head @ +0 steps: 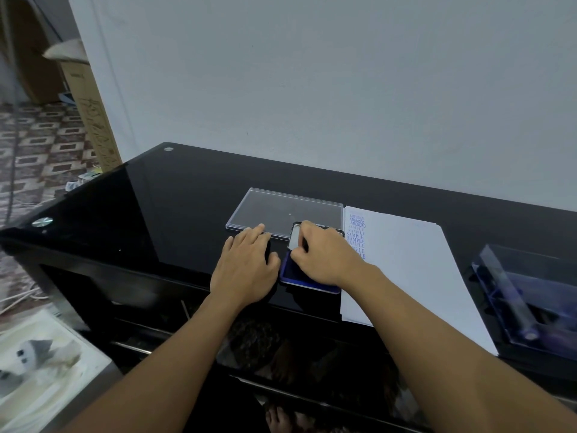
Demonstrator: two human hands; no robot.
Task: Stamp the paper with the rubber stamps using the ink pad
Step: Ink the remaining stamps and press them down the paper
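Pinched rubber stamp (296, 238) in right hand (324, 254), at far end of blue ink pad (307, 281). Rested left hand (246, 267) flat, fingers straight, on table (175, 214) just left of pad, fingertips at clear lid (281, 207). Found paper (412, 270) just beside pad's right side, long axis running away from body, stamped column along its left edge. Judged next press a short shift right, nearest the right hand

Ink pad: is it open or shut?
Open: the ink pad shows its blue surface bare below the right hand gripping a stamp; no cover on it.
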